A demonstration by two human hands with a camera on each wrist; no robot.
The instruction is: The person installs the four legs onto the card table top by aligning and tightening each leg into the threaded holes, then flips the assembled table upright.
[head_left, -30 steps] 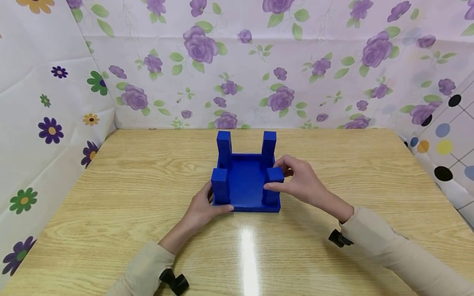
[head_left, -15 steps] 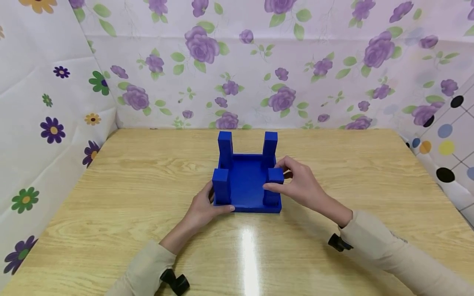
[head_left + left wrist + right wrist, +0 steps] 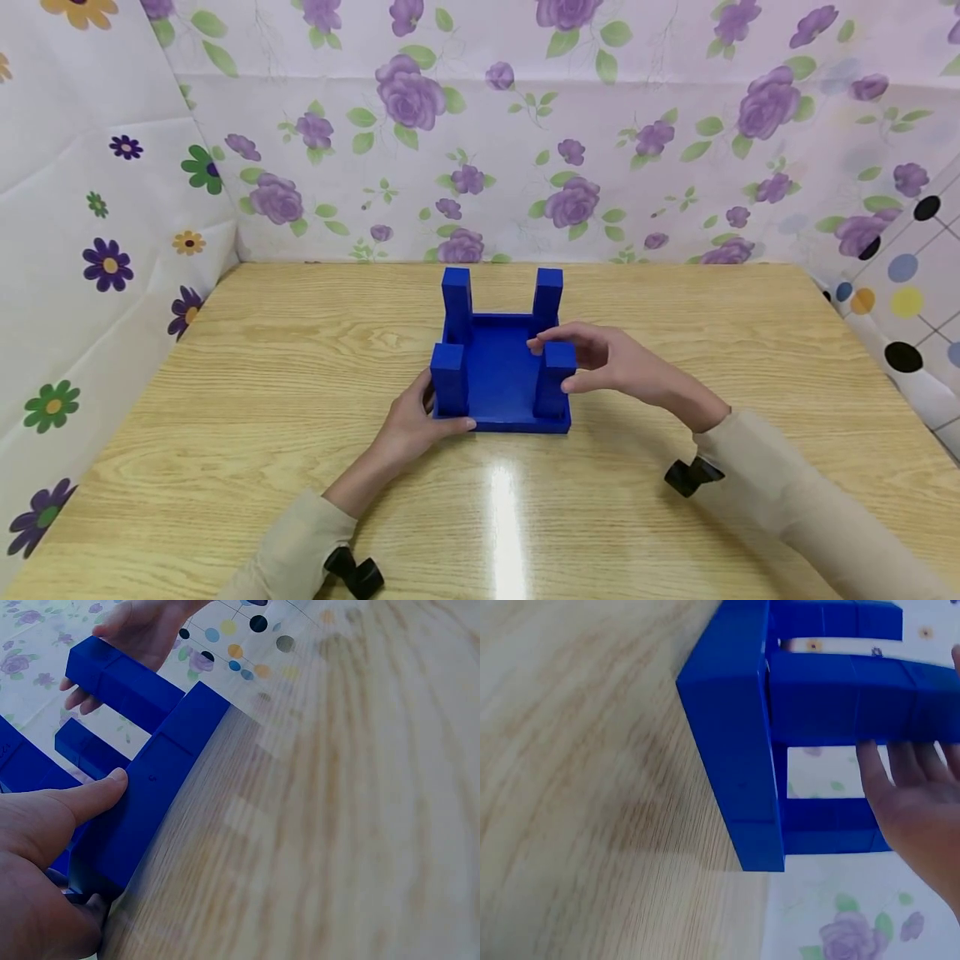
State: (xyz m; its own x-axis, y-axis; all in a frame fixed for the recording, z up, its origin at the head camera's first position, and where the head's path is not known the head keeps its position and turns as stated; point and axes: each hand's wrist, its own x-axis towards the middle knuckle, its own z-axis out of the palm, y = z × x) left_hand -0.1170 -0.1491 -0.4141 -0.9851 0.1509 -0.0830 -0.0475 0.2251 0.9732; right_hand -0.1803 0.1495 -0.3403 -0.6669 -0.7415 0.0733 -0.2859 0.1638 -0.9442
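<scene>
From the head view, a blue block stool point(image 3: 498, 367) stands upside down at the middle of the wooden table point(image 3: 300, 358), its flat square slab on the wood and four square posts pointing up. The right hand point(image 3: 611, 362), which pinched the near right post point(image 3: 557, 375) half a second ago, has let go; its fingers now lie straight around the post's top, touching it at most lightly. That post stands upright on its own, so the piece appears seated. The left hand point(image 3: 408, 421) has not moved: it braces the slab's near left corner, thumb pressed along the front edge.

In the left wrist view, the left thumb point(image 3: 90, 799) lies flat against the slab's smooth, matte side, where faint seams show it is built of joined bricks. The right hand point(image 3: 131, 634) shows beyond a post.

The right wrist view shows hard, sharp-cornered plastic, the slab edge-on on glossy grained wood, and straight right fingers point(image 3: 900, 769) resting on a post.
</scene>
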